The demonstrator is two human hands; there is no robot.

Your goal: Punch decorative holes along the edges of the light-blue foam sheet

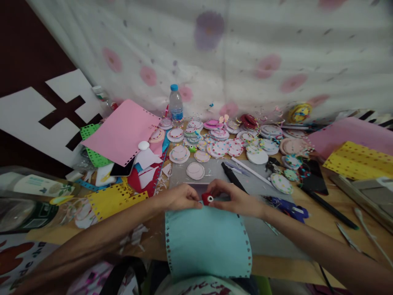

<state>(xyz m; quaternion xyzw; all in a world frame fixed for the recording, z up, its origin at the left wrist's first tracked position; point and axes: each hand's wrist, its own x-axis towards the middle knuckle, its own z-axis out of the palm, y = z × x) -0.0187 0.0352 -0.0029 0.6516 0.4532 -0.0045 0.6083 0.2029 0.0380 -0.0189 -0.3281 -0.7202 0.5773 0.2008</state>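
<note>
A light-blue sheet of paper (pixel 208 241) hangs over the table's front edge towards my body, with small punched shapes along both sides. My left hand (pixel 184 197) grips its far edge, fingers closed. A small red paper punch (pixel 205 198) with a white-and-black round mark sits at that same edge. My right hand (pixel 235 198) is closed around the punch, thumb below and fingers above. Whether the paper lies inside the punch's slot is hidden by the fingers. Just beyond my hands lies a round white paper disc (pixel 195 171) on the grey mat (pixel 211 167).
Several layered paper discs (pixel 217 148) with beads fill the back. A water bottle (pixel 176 104) stands behind them. Pink paper (pixel 124 131) and yellow punched paper (pixel 113 200) lie left. At right are a blue glue gun (pixel 287 208), a black pen (pixel 328 206) and scissors (pixel 348 237).
</note>
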